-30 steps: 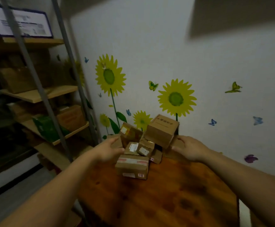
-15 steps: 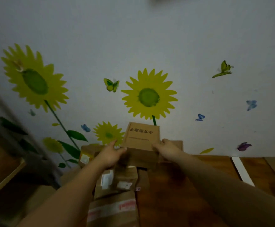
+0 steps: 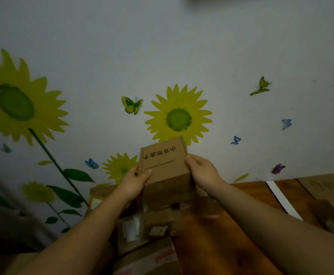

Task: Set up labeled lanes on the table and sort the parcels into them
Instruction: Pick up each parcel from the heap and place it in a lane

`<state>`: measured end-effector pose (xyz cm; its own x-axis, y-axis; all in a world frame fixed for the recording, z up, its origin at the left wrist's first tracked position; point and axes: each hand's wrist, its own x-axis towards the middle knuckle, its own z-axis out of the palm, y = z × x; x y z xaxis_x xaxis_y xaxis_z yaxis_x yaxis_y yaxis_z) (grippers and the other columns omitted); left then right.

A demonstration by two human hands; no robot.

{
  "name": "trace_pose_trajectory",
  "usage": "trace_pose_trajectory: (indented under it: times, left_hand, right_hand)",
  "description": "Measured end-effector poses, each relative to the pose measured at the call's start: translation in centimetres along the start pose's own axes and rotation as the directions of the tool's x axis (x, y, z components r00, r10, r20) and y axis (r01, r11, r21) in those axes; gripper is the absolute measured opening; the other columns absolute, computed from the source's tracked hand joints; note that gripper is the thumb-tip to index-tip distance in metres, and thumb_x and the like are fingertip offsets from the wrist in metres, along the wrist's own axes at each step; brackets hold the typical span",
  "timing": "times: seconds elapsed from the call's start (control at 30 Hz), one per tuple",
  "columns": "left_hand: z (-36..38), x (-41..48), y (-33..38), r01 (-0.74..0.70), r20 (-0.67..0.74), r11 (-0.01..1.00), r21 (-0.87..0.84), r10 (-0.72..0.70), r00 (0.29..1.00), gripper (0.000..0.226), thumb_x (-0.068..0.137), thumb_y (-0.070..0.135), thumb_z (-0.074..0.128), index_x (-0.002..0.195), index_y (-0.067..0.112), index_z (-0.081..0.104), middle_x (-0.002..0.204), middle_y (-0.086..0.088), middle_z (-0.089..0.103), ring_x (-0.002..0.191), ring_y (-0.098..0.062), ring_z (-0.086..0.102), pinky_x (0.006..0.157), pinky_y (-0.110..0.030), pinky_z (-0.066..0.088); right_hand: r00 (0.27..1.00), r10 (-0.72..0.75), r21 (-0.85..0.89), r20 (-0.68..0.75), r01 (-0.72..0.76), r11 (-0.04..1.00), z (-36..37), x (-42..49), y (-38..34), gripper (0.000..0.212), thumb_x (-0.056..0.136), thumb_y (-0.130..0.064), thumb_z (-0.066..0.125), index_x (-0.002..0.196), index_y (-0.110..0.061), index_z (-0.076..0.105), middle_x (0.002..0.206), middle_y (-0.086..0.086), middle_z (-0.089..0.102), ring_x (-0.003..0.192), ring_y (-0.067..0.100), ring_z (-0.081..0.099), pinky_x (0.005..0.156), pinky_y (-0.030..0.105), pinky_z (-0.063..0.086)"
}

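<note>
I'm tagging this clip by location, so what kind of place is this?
Likely a home room or small shop used for shipping: sunflower decals on the wall, a wooden table, a pile of cardboard parcels.

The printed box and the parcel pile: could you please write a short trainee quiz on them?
1. True or false: the left hand and the right hand both grip the printed box.
2. What lies on the table right of the pile? A) white strip B) red cup C) scissors
3. Fill in: the wall shows sunflowers and ____.
Key: 1 true; 2 A; 3 butterflies.
</note>
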<state>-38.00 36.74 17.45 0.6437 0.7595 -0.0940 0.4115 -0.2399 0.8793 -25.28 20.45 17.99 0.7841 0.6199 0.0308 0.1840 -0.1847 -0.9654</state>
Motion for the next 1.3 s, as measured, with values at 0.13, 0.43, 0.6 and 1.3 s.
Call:
trace_pose_trajectory:
  times: [0.13, 0.43, 0.6, 1.3]
  left_hand:
    - [-3.6, -4.4, 1.1, -0.133, 0.004, 0.988, -0.073, 0.133, 0.991, 0.046, 0.093, 0.031, 0.056, 0.136, 0.023, 0.043, 0.101, 0.008, 0.058, 0.075, 0.001, 0.056, 0.049, -0.009, 0.042]
    - [-8.9, -13.0, 0.8, -0.343, 0.03, 0.938, -0.046, 0.344, 0.938, 0.044, 0.098, 0.028, 0.045, 0.142, 0.027, 0.037, 0.142, -0.004, 0.04, 0.118, -0.017, 0.047, 0.091, -0.025, 0.04]
    - [-8.9, -17.6, 2.9, -0.319, 0.173, 0.947, -0.029, 0.319, 0.932, 0.06, 0.092, 0.054, 0.04, 0.144, 0.023, 0.035, 0.148, 0.001, 0.035, 0.117, -0.007, 0.046, 0.076, 0.001, 0.032]
    - [-2.3, -24.7, 9.2, -0.359, 0.053, 0.749, -0.558, 0.463, 0.885, 0.034, 0.097, 0.006, 0.045, 0.115, 0.032, 0.057, 0.094, 0.011, 0.072, 0.083, -0.012, 0.071, 0.059, -0.028, 0.057]
  right_hand:
    - [0.999, 0.049, 0.251, -0.021, -0.042, 0.967, 0.7, -4.9, -3.0, 0.033, 0.101, -0.024, 0.042, 0.131, -0.018, 0.056, 0.123, 0.006, 0.063, 0.102, 0.017, 0.061, 0.074, 0.025, 0.051]
    - [0.98, 0.196, 0.148, 0.047, -0.201, 0.968, 2.6, -15.3, -5.7, 0.075, 0.076, -0.067, 0.06, 0.136, -0.023, 0.044, 0.115, -0.002, 0.062, 0.095, 0.019, 0.063, 0.06, 0.029, 0.056]
    - [0.999, 0.03, 0.221, -0.044, -0.02, 0.975, 2.5, -18.4, -7.8, 0.059, 0.083, -0.034, 0.071, 0.134, -0.027, 0.043, 0.109, -0.001, 0.065, 0.089, 0.02, 0.069, 0.067, 0.037, 0.06]
    - [0.901, -0.376, -0.013, -0.219, 0.382, 0.924, -8.3, -24.3, -11.9, 0.06, 0.092, -0.025, 0.057, 0.139, -0.048, 0.028, 0.119, -0.02, 0.05, 0.106, 0.011, 0.059, 0.085, 0.04, 0.057]
